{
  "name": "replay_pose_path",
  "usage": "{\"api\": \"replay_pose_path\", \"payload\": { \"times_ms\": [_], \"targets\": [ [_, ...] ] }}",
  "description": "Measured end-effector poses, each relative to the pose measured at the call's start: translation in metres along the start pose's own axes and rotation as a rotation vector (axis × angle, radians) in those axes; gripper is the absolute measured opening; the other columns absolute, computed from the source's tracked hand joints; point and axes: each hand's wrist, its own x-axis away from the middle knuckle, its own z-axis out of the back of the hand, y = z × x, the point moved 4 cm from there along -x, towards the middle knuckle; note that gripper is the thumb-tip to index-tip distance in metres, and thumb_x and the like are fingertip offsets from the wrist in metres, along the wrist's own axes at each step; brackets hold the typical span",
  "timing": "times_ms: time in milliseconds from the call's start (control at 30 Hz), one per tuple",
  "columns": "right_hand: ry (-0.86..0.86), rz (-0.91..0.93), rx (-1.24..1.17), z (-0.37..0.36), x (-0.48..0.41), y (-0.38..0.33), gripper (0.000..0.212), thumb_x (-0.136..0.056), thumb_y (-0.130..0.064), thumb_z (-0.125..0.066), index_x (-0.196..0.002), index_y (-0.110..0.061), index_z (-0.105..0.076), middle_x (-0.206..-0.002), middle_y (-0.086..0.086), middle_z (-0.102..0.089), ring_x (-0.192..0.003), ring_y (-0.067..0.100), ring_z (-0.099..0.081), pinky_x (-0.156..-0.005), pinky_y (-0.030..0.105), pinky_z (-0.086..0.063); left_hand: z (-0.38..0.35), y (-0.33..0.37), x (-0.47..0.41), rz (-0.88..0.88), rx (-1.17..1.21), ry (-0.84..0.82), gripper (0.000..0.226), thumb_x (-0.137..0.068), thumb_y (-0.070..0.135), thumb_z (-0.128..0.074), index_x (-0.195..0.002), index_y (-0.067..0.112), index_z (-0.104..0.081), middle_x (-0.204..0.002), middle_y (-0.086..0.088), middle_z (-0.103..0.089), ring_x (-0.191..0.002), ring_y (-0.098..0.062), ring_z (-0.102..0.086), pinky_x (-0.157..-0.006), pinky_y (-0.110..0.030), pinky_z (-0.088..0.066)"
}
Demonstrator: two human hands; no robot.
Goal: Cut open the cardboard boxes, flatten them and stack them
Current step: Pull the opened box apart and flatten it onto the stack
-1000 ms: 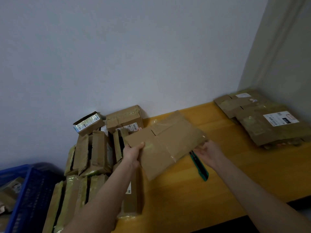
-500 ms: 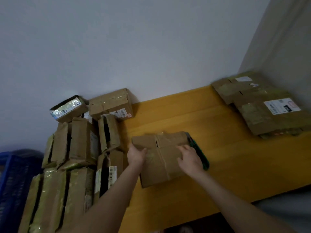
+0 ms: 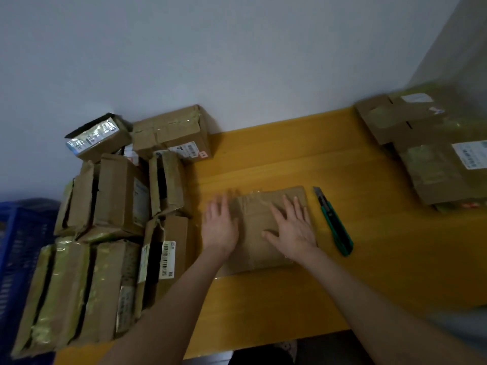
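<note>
Pressing the flattened box (image 3: 254, 248) onto the counter (image 3: 263, 159) with left hand (image 3: 220, 227) and right hand (image 3: 292, 227), palms down, fingers straight. Just right of the box, a green knife (image 3: 333, 223); left of it, uncut boxes (image 3: 118, 196); farther right, a flattened stack (image 3: 427, 164).

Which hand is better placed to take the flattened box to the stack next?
Probably the right hand. It presses flat on the box on the side nearer the stack of flattened boxes; the left hand lies on the far side, beside the pile of boxes.
</note>
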Motion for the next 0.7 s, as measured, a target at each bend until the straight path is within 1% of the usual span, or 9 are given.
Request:
{"api": "replay_pose_path", "payload": {
  "times_ms": [67, 133, 200, 300, 400, 467, 600, 633, 700],
  "targets": [
    [0.005, 0.045, 0.067, -0.003, -0.009, -0.004, 0.076, -0.091, -0.065, -0.034, -0.153, -0.033, -0.003, -0.16, 0.007, 0.013, -0.145, 0.03, 0.018, -0.115, 0.049, 0.011, -0.018, 0.011, 0.004, -0.14, -0.079, -0.04, 0.064, -0.101, 0.044, -0.031, -0.155, 0.028, 0.0, -0.163, -0.002, 0.002, -0.149, -0.027, 0.002, -0.121, -0.049, -0.002],
    [0.032, 0.102, 0.131, -0.006, -0.017, -0.009, 0.07, -0.094, -0.061, -0.029, -0.152, -0.034, -0.001, -0.16, 0.006, 0.014, -0.145, 0.031, 0.019, -0.115, 0.052, 0.012, -0.037, 0.014, 0.005, -0.192, -0.114, -0.069, 0.06, -0.101, 0.05, -0.019, -0.152, 0.035, 0.009, -0.162, 0.003, 0.012, -0.149, -0.024, 0.012, -0.119, -0.051, 0.006],
    [0.021, 0.139, 0.153, -0.013, -0.026, -0.012, 0.065, -0.096, -0.06, -0.023, -0.152, -0.037, 0.0, -0.16, 0.004, 0.016, -0.145, 0.03, 0.021, -0.114, 0.054, 0.014, -0.054, 0.01, 0.003, -0.197, -0.17, -0.111, 0.058, -0.1, 0.055, -0.011, -0.147, 0.039, 0.019, -0.158, 0.004, 0.023, -0.147, -0.024, 0.019, -0.118, -0.056, 0.007],
    [-0.047, 0.155, 0.163, -0.032, -0.032, -0.01, 0.061, -0.097, -0.058, -0.018, -0.15, -0.039, 0.005, -0.159, 0.003, 0.02, -0.144, 0.03, 0.023, -0.113, 0.058, 0.014, -0.073, -0.004, 0.0, -0.176, -0.245, -0.14, 0.059, -0.097, 0.059, -0.005, -0.144, 0.04, 0.024, -0.157, 0.002, 0.026, -0.145, -0.025, 0.023, -0.115, -0.061, 0.009],
    [0.004, 0.142, 0.168, -0.049, -0.033, -0.004, 0.061, -0.094, -0.061, -0.008, -0.147, -0.041, 0.012, -0.158, 0.002, 0.021, -0.145, 0.029, 0.02, -0.113, 0.057, 0.014, -0.087, -0.012, -0.003, -0.173, -0.275, -0.09, 0.062, -0.091, 0.063, 0.004, -0.144, 0.04, 0.025, -0.157, 0.001, 0.027, -0.146, -0.025, 0.023, -0.112, -0.061, 0.014],
    [0.043, 0.14, 0.174, -0.052, -0.036, -0.003, 0.061, -0.089, -0.063, -0.001, -0.145, -0.041, 0.013, -0.156, 0.001, 0.02, -0.146, 0.03, 0.016, -0.112, 0.056, 0.016, -0.09, -0.013, -0.006, -0.169, -0.276, -0.087, 0.063, -0.088, 0.065, 0.007, -0.143, 0.041, 0.026, -0.155, 0.002, 0.027, -0.147, -0.025, 0.02, -0.112, -0.06, 0.016],
    [0.028, 0.137, 0.182, -0.051, -0.033, -0.005, 0.061, -0.091, -0.063, -0.006, -0.144, -0.042, 0.015, -0.159, 0.003, 0.016, -0.146, 0.03, 0.018, -0.112, 0.055, 0.016, -0.086, -0.011, -0.002, -0.174, -0.268, -0.09, 0.065, -0.087, 0.066, 0.007, -0.143, 0.04, 0.025, -0.156, 0.001, 0.026, -0.147, -0.026, 0.019, -0.113, -0.062, 0.01],
    [0.034, 0.138, 0.175, -0.05, -0.033, -0.004, 0.061, -0.09, -0.063, -0.004, -0.145, -0.042, 0.013, -0.16, 0.003, 0.014, -0.146, 0.031, 0.016, -0.112, 0.055, 0.016, -0.085, -0.011, -0.002, -0.172, -0.261, -0.089, 0.065, -0.087, 0.066, 0.006, -0.143, 0.04, 0.025, -0.155, 0.001, 0.027, -0.146, -0.025, 0.021, -0.113, -0.062, 0.01],
    [0.051, 0.136, 0.155, -0.049, -0.035, -0.004, 0.063, -0.089, -0.062, -0.005, -0.149, -0.041, 0.002, -0.16, 0.003, 0.008, -0.147, 0.031, 0.01, -0.113, 0.056, 0.012, -0.085, -0.012, -0.003, -0.168, -0.256, -0.08, 0.066, -0.087, 0.068, 0.005, -0.144, 0.04, 0.024, -0.155, 0.002, 0.027, -0.144, -0.024, 0.024, -0.113, -0.06, 0.013]
  ]
}}
